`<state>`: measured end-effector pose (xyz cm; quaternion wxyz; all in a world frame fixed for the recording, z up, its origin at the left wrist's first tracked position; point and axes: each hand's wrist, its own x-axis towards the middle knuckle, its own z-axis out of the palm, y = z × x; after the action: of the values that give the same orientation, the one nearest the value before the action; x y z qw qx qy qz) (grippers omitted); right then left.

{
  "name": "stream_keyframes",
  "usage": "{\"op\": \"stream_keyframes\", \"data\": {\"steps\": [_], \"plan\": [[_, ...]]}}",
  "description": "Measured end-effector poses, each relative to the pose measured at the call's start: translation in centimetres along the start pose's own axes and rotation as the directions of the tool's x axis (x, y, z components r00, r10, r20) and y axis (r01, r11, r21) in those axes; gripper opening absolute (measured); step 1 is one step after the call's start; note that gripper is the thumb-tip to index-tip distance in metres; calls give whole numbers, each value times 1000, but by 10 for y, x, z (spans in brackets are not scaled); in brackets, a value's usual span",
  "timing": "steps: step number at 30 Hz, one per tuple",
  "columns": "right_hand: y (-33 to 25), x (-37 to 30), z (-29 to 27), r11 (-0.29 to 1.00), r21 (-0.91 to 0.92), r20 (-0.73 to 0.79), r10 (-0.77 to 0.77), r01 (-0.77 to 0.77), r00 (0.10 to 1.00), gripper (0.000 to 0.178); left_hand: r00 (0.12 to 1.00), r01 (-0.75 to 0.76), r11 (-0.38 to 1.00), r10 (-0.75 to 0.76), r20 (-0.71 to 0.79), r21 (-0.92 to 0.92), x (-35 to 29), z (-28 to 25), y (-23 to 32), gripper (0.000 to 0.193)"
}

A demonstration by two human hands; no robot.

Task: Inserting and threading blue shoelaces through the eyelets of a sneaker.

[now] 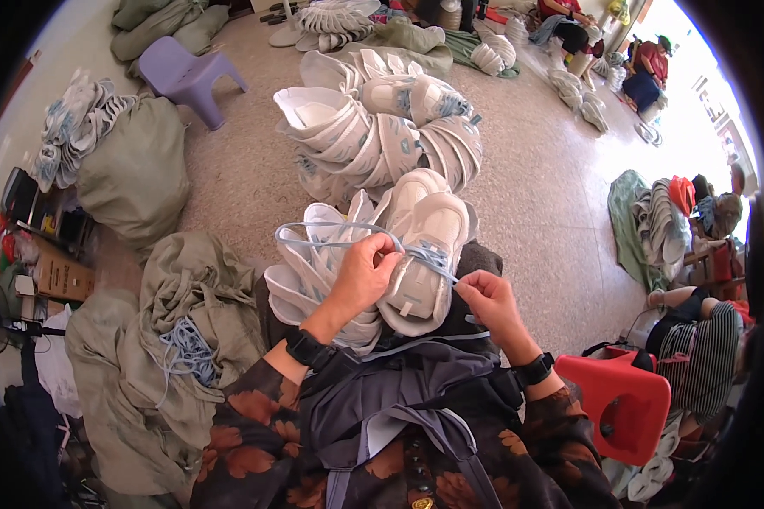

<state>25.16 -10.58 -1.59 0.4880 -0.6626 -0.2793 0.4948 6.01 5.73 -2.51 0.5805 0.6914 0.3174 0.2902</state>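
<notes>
A white shoe upper (418,284) with pale blue trim lies over my lap, its toe pointing toward me. Light blue shoelace (433,257) runs through its eyelets. My left hand (367,273) pinches one part of the lace at the left of the eyelets, and a long loop of it swings out to the left. At the right side, my right hand (489,299) grips the other end between thumb and fingers, drawn out from the shoe. More nested shoe uppers (314,280) lean against my left forearm side.
Ahead on the floor stand stacked uppers (373,136). A bundle of blue laces (188,349) rests on olive cloth (119,382) at left. A purple chair (187,76) stands far left, a red stool (620,399) near right. Other people (649,72) sit at the back right.
</notes>
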Motion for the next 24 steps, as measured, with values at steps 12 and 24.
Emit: {"op": "stream_keyframes", "data": {"steps": [12,24], "plan": [[26,14,-4,987,58,-12,-151,151,988,11,997,-74,895,83,-1,441,-15,16,36,17],[4,14,-1,529,-585,157,-670,615,725,7,992,-99,923,63,108,371,-48,73,15,34]]}}
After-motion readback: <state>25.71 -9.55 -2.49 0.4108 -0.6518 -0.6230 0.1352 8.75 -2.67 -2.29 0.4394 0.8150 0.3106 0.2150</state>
